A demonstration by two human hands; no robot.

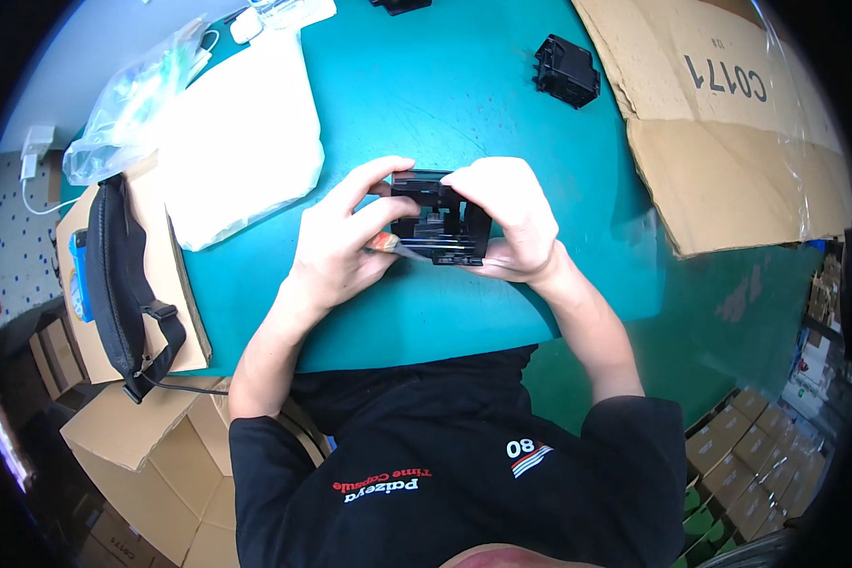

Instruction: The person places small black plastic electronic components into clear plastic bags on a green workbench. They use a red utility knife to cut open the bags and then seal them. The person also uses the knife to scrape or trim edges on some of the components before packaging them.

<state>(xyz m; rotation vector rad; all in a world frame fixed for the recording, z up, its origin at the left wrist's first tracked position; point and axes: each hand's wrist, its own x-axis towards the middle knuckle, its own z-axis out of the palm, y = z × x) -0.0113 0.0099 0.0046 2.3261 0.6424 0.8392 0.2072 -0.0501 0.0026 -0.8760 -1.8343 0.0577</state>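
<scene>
Over the green table, both my hands hold a black plastic frame-like housing (466,220) with an open middle and thin shiny rods along its near side. My left hand (336,237) grips its left side, thumb and fingers closed round the edge. By the left fingers is a small orange-and-white piece (382,242) with a greyish tip pointing at the housing; I cannot tell whether it is a tool or a finger wrapping. My right hand (516,218) is closed on the right side, with its fingertips at the far corner and the rest partly hidden underneath.
A similar black plastic unit (568,72) stands at the far right beside flattened cardboard (719,142). Another dark part (402,5) is cut off by the far edge. To the left lie a white bag (246,142), clear plastic (133,123) and a black belt bag (118,275) on cardboard.
</scene>
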